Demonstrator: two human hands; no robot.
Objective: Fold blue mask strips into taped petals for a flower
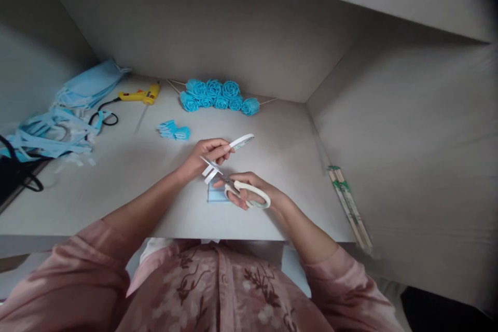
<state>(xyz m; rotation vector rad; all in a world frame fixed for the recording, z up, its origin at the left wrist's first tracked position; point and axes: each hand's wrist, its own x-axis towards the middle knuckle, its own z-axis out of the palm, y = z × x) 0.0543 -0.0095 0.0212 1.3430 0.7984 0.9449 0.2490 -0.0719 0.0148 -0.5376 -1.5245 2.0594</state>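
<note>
My left hand is closed on a roll of white tape, its ring pointing up to the right. In my right hand are scissors with white handles, the fingers through the loops. The blades lie by narrow white strips just below my left hand; whether they are cutting a strip I cannot tell. Beneath the scissors, a light blue folded piece lies on the table, partly hidden by my right hand. Pleated blue pieces rest beyond my left hand.
Several blue flowers on sticks lie along the back wall. A yellow glue gun with a black cord is at the back left, near stacked blue face masks and loose blue strips. Bundled wooden sticks lie at the right edge.
</note>
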